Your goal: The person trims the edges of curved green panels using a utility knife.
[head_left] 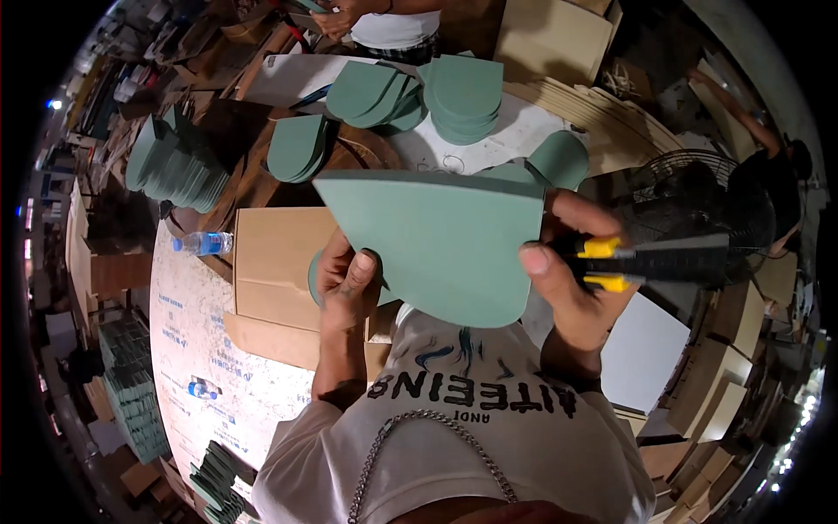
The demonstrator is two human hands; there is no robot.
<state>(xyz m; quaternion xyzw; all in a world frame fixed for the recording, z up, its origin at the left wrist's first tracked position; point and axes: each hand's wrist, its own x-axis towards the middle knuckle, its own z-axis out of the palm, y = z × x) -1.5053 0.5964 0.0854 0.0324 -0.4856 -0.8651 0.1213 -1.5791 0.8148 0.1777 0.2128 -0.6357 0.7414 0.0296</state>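
Observation:
In front of my chest I hold up a flat green panel (445,240) with a straight top edge and rounded lower corners. My left hand (347,271) grips its left edge, thumb on the near face. Part of another green piece (314,278) shows behind that hand. My right hand (580,284) pinches the panel's right edge between thumb and fingers. A black tool with yellow parts (672,259) sticks out to the right from the same hand; its exact kind is unclear. The fingers behind the panel are partly hidden.
A flat cardboard box (279,262) lies on the white table, beside a water bottle (203,244). Stacks of green panels (463,96) stand at the back and left (175,166). A fan (690,196) is at right. Another person (393,31) stands across the table.

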